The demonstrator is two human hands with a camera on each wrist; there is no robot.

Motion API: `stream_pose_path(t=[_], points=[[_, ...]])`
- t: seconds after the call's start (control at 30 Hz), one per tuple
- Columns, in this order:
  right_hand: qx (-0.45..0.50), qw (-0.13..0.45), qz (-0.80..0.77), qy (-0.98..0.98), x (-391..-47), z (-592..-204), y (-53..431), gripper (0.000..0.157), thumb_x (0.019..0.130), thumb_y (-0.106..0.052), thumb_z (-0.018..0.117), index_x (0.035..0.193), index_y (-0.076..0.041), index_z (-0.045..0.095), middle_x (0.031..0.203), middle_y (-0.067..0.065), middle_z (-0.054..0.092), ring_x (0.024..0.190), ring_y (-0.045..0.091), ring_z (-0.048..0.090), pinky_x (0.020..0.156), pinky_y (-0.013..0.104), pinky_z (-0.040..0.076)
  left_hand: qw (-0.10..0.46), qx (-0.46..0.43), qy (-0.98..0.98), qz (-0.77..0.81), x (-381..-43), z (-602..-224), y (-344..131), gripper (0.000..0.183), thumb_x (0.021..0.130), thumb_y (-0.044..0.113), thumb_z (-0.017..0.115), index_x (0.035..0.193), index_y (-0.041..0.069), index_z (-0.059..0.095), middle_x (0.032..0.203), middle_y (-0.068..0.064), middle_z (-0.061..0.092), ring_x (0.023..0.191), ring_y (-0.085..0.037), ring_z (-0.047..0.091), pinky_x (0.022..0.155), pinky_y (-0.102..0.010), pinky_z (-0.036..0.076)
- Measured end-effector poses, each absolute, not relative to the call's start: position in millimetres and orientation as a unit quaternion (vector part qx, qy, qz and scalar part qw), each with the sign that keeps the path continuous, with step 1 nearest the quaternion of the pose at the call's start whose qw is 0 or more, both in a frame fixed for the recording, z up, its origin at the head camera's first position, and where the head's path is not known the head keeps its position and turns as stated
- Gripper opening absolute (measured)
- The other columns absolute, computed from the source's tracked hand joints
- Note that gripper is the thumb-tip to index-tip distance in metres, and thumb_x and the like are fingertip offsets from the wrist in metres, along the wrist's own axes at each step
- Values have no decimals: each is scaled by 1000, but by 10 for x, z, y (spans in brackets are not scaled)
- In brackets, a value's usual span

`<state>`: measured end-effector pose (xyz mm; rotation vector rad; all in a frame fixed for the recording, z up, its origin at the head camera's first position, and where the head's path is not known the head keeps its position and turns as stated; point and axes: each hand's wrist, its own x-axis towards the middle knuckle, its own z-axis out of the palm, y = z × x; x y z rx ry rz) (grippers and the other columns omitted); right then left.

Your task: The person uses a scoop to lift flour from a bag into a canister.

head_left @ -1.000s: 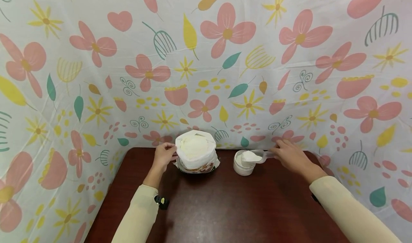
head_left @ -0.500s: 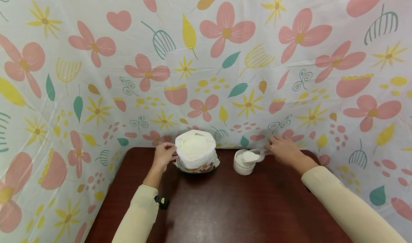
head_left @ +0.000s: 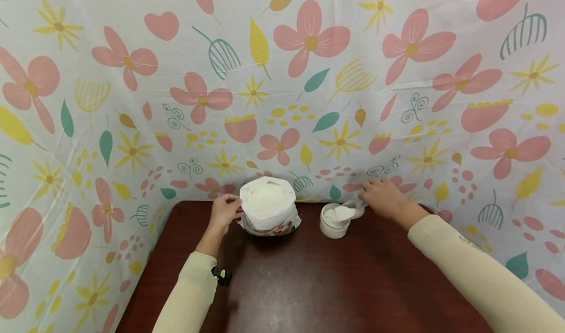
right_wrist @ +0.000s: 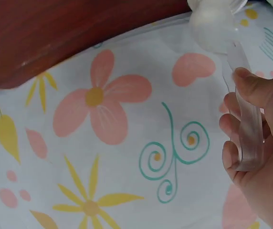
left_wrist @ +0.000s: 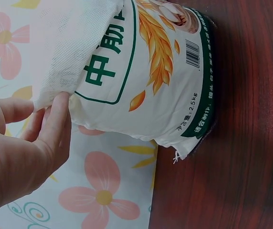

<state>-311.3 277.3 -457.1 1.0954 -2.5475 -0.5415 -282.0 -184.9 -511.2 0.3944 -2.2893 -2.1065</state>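
Shifted since the frame a second ago: right hand (head_left: pixel 383 197) and scoop, both leftward, tub-ward; left hand, bag and tub much as they were.

1. Scoop (right_wrist: pixel 251 129), clear plastic, long-handled. Held; its bowl sits over the tub's mouth, handle toward 2 o'clock of it. White powder (head_left: pixel 342 213) lies at the bowl's front; whether the bowl touches the powder below cannot be told. Grip: right hand's fingers and thumb wrapped round the handle. Handling, by judgement: light, stiff, smooth, likely slippery if dusted, perhaps brittle; best held mid-handle, as its load should slide at a small tilt.

2. Tub (head_left: pixel 334 231), small, round, pale, partly filled with white powder. On the table, below the scoop.

3. Bag (head_left: pixel 269 221), white, woven-looking, rim spread, filled with pale powder. At 9 o'clock of the tub. Grip: left hand (head_left: pixel 223 213), at the bag's own 9 o'clock, pinches the rim. Presumably heavy below, limp at the edge.
Printing: green "中筋", further characters cut off; "净含量: 2.5kg"; "适合制作" on a green band; barcode (left_wrist: pixel 193 52); orange wheat ear (left_wrist: pixel 156 55). No brand name legible.

4. Table (head_left: pixel 309 279), dark red-brown, wood-grained.

5. Curtain (head_left: pixel 282 112), white, floral, at 12 o'clock.
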Motion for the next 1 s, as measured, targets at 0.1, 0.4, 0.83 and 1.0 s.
stream_pose_path(t=[0.1,0.4,0.83,1.0], points=[[386,154,-197,-888,-3112,-4518,2742,15,80,-11,88,86,-18,76,94,9,61,86,29,60,63,42,57,4,124,-730,-672,-2823,-5109,-1853,27,103,7,60,123,-10,63,108,-22,63,82,-17,71,96,-54,61],[377,129,-220,-891,-3104,-4428,2680,12,84,-13,86,91,-19,79,100,10,62,90,30,59,67,45,58,6,129,-730,-672,-2838,-5124,-1859,25,103,7,61,123,-9,64,108,-20,63,83,-17,70,95,-50,62],[368,131,-233,-891,-3089,-4275,2596,13,81,-8,86,85,-17,77,103,10,64,89,30,58,66,45,57,7,129,-729,-673,-2843,-5123,-1849,26,102,7,61,122,-10,63,107,-20,63,82,-18,70,88,-42,66],[361,125,-238,-893,-3094,-4240,2593,14,81,-7,85,88,-16,77,107,11,64,90,32,57,72,49,57,7,128,-730,-671,-2828,-5121,-1856,26,103,7,61,122,-10,63,108,-21,62,83,-18,70,83,-38,67]])
